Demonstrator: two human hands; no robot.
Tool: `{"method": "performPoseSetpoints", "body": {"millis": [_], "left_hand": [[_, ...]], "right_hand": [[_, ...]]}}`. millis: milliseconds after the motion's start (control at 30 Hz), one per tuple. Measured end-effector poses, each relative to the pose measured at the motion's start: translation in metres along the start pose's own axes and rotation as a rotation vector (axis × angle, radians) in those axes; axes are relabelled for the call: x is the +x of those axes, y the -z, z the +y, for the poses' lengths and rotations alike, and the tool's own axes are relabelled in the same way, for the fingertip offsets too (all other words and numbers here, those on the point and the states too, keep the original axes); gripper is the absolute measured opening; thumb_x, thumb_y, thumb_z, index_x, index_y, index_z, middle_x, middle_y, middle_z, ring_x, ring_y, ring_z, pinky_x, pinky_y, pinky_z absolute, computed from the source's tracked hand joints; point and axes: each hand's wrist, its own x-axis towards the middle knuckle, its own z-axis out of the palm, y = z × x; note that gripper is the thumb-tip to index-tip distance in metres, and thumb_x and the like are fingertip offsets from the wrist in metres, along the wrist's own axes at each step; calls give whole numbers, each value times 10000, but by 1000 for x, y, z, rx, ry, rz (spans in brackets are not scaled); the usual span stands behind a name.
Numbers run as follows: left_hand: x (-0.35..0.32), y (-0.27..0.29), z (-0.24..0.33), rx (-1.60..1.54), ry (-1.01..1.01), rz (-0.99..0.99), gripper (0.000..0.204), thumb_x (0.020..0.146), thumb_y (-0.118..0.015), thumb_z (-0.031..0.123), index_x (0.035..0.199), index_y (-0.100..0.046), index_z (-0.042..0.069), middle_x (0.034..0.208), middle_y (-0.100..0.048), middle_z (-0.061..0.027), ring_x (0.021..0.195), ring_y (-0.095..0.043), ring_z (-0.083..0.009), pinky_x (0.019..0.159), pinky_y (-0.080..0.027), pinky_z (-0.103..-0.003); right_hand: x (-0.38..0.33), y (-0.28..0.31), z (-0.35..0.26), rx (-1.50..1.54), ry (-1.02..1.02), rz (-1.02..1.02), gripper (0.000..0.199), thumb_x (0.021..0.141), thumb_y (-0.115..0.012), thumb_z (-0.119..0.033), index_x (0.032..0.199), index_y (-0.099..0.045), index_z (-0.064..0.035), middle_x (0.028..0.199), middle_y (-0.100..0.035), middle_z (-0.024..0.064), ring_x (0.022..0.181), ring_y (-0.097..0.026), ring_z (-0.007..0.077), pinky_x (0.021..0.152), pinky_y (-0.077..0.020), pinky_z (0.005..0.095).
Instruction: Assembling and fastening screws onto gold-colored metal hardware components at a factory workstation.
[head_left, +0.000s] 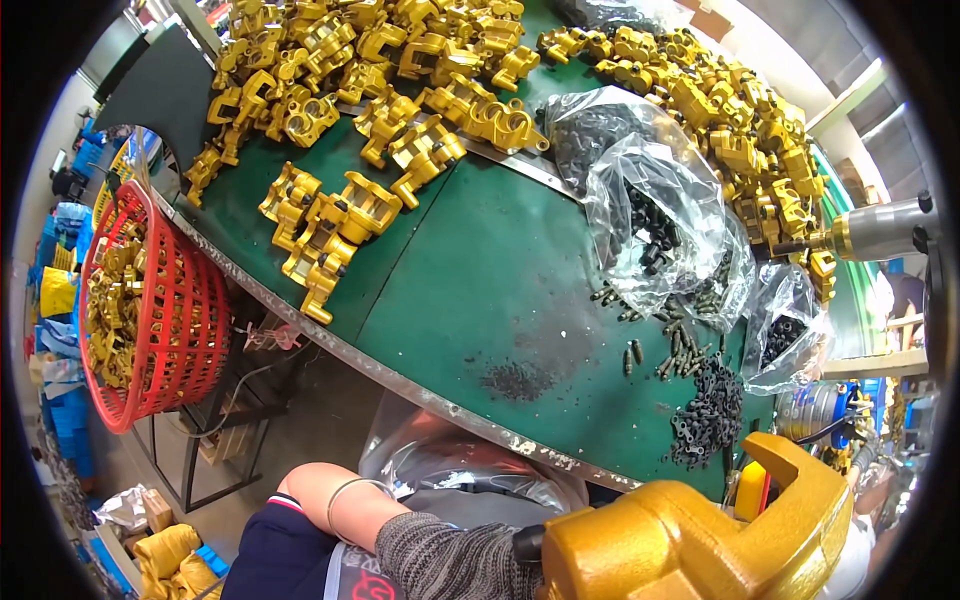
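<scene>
A large gold-painted brake caliper fills the lower right, very close to the camera, with a dark rubber piece on its left end. My left hand, in a grey knitted glove, reaches across to this caliper's left end and holds it. The fingers are hidden behind the casting. My right hand does not show; a pale patch beyond the caliper's right side is too unclear to name. On the green bench past the held piece lie a heap of small black clips and several dark metal pins.
Gold calipers pile up along the far side, with a smaller group nearer on the left. Clear plastic bags of black parts lie at the right, near a grey cylindrical tool. A red basket of calipers stands left of the bench's metal edge.
</scene>
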Motion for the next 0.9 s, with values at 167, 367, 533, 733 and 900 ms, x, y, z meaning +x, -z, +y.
{"method": "performPoseSetpoints", "body": {"millis": [167,367,533,733,900], "left_hand": [[-3,-1,0,-8,0,8,454,794,-517,250,1158,-451,-12,1024,-550,-91,919,-528,-148,818,-419,-280],[-13,2,3,-13,-10,20,449,789,-514,249,1146,-458,-18,1006,-554,-96,909,-534,-156,818,-421,-286],[-19,3,6,-17,-18,27,445,786,-511,249,1135,-463,-23,990,-557,-100,901,-538,-163,817,-422,-292],[6,-6,0,-24,-28,43,441,781,-508,247,1123,-469,-29,971,-561,-106,890,-543,-171,817,-423,-298],[-16,9,18,-39,-24,43,438,778,-505,247,1112,-475,-34,956,-564,-110,882,-548,-178,817,-425,-304]], "right_hand": [[4,0,7,-87,137,72,123,746,-609,-123,825,-575,-36,716,-577,83,617,-570,170,572,-457,293],[12,-2,16,-193,309,152,129,754,-606,-134,836,-572,-39,741,-580,88,634,-570,170,585,-459,296],[20,-5,23,-282,453,221,135,761,-603,-143,844,-570,-42,761,-581,92,648,-571,170,595,-462,300],[29,-9,34,-385,624,300,142,769,-599,-154,855,-567,-46,786,-583,97,665,-572,170,608,-464,303],[34,-10,46,-481,753,378,148,776,-596,-163,863,-564,-49,806,-585,101,679,-573,170,618,-466,306]]}}
